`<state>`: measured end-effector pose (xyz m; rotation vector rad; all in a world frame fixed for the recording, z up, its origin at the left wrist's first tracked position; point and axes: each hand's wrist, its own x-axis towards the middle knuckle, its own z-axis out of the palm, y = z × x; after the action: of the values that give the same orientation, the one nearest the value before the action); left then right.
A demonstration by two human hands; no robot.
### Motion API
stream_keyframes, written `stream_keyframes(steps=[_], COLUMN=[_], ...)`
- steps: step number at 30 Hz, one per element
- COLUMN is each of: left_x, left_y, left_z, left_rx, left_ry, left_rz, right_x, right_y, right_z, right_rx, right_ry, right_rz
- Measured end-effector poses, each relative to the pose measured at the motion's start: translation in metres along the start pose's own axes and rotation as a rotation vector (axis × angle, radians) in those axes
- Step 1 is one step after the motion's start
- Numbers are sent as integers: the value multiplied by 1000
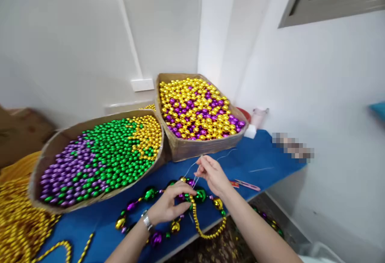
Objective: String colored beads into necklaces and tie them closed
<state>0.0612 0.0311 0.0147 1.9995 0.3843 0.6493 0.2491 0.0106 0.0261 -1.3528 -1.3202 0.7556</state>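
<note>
Strand of gold beads [207, 237], head view, lower centre of the frame: loops down past the front edge of a blue table [255, 154], its upper end at the left hand [168, 205]. Thumb and fingers there appear together, clamped on the strand's top. Right hand [213, 173], just above and to the right, has fingertips pinched on pale thread [190, 168]. Held high like this, likely to draw the thread away from the beads and keep it in sight.

Strand looks small-beaded, evenly sized, shiny, curved in an open loop. Whether its right side joins the larger-bead garland [131, 206] or merely lies over it, cannot tell. Garland, mixed purple, green and gold, lies around and behind the hands.

Two cartons of loose beads at the back, probably for easy reach: left carton [33, 183] purple, green and gold; right carton [195, 149], centre, gold and purple. Pink tool [248, 185] right of the right forearm, presumably handy there. Heaped gold strands [21, 215], lower left.
</note>
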Motion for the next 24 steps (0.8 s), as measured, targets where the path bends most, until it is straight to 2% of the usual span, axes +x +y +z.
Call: stream_keyframes(steps=[3,8,10,16,22,24], left_x=[1,0,0,0,-2,-1], left_y=[-6,-10,-9,-6,-4,-3], left_z=[-1,1,1,0,-5,-5], left_rx=[92,102,81,6,-53,-66], left_ry=[3,110,140,177,224,228], left_rz=[12,-70,-101,-135,-137,-118], right_x=[-8,-44,-56,-70,-80,-79], right_y=[30,77,91,115,123,123], right_z=[-24,-93,-112,-131,-168,-173], right_rx=[-174,-560,-688,-890,-875,-831], right_ry=[16,-27,-65,-118,-48,-7], right_rz=[5,-17,-17,-33,48,100])
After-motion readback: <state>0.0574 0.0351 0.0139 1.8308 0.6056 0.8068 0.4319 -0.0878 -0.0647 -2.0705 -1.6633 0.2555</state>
